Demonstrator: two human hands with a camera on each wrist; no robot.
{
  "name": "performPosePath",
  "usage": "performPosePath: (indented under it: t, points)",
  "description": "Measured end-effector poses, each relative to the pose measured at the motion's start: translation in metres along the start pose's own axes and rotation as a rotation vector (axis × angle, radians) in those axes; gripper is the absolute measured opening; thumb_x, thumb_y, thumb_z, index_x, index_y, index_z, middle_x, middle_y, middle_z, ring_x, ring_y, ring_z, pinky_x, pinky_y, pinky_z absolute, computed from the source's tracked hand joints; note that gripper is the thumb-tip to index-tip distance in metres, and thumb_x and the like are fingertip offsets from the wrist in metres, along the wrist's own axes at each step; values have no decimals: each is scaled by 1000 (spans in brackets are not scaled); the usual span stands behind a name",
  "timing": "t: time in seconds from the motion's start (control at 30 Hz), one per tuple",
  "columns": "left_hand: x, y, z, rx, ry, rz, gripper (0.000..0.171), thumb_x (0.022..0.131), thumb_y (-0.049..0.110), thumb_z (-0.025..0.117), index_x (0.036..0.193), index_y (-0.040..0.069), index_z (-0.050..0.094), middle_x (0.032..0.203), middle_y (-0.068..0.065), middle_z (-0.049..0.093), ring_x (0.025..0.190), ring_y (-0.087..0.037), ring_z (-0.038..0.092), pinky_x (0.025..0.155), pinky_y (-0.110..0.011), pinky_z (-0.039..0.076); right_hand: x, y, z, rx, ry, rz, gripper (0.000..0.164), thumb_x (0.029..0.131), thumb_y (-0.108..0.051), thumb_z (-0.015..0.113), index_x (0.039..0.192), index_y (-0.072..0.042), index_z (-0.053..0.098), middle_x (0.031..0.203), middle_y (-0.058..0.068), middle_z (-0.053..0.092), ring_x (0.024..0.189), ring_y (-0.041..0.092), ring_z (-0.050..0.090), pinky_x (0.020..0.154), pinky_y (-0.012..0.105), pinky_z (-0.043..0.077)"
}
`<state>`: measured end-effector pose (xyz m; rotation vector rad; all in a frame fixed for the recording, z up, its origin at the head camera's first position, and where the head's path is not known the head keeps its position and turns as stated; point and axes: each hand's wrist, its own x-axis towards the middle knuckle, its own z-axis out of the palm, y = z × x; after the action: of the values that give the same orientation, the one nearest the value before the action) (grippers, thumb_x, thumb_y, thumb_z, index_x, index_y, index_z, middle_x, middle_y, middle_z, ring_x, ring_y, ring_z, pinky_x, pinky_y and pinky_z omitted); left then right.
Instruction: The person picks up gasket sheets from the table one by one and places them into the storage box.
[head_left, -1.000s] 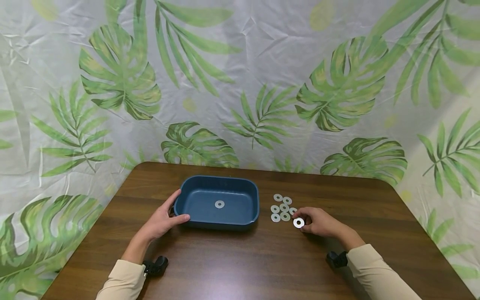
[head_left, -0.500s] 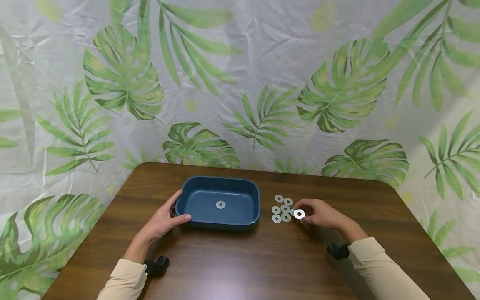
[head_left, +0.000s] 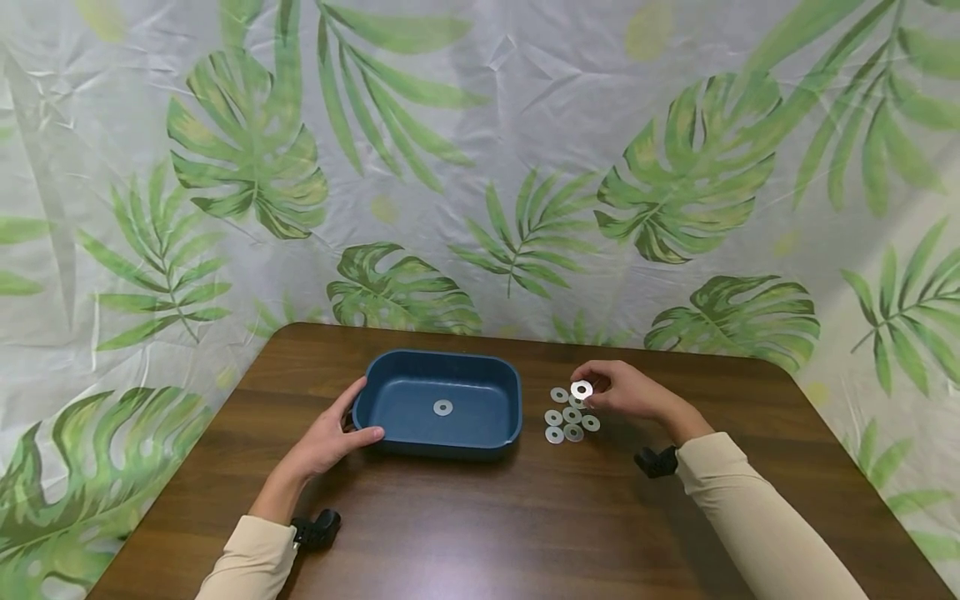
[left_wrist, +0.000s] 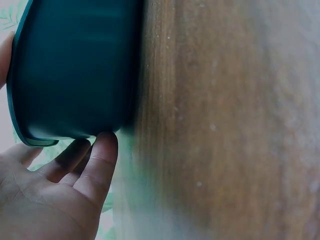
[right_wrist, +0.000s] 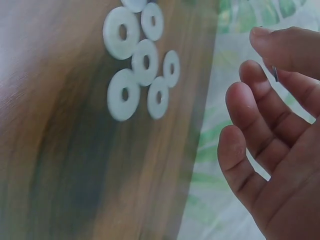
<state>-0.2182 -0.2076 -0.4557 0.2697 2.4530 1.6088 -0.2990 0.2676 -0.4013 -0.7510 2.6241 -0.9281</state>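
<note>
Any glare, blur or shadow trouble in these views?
Head view: glare on the front of the tabletop; the washer in the right hand shines brightly. Left wrist view: tabletop blurred, blue pan dark teal. Right wrist view: slightly soft overall, with a dark patch, perhaps shadow, near the loose washers.

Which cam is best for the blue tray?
Head: it shows the blue tray whole, rim and interior, with one washer lying inside. Left wrist gives only a dark close-up of part of its outer wall and rim, no interior. Right wrist doesn't show it.
</note>
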Motion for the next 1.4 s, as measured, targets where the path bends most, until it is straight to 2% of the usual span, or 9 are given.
performPosePath:
  t: [0.2,0.47,0.73,0.87,1.1,1.4]
  points:
    - [0,2,0,-6,-2,-6,93,92,24,70,161,12,9,166,-25,6,150,-49,17,115,-60,31,16,-8,-1,0,20,-2,33,91,-6,68,123,-6,64,110,12,68,95,18,60,78,32,51]
    - [0,1,2,-7,11,8,92,92,22,71,161,9,10,166,-25,7,151,-48,16,115,-60,29,36,-18,-2,103,23,21,37,91,-5,67,128,-3,61,118,17,66,104,22,60,87,34,50]
    - [-1,1,2,2,15,4,92,92,23,71,161,9,10,166,-26,8,151,-48,17,115,-60,29,53,-24,0,103,67,4,39,92,-4,66,130,-3,61,123,20,65,109,29,62,91,39,50]
    - [-1,1,2,-2,14,0,92,92,23,71,161,9,10,166,-26,8,151,-48,17,115,-59,30,59,-27,2,99,83,-10,39,91,-4,67,130,-2,61,123,21,66,110,31,63,90,40,52]
    - [1,1,4,9,13,3,92,92,24,71,161,9,11,165,-27,9,150,-48,19,115,-59,30,64,-37,5,161,81,10,41,92,-5,67,132,-2,60,125,22,64,110,33,64,92,44,53]
    - [-2,2,3,-2,17,-4,92,92,22,71,161,11,10,166,-25,5,151,-50,13,116,-62,27,72,-56,9,112,68,-30,39,92,-9,68,130,-5,62,123,20,65,109,31,64,92,44,52]
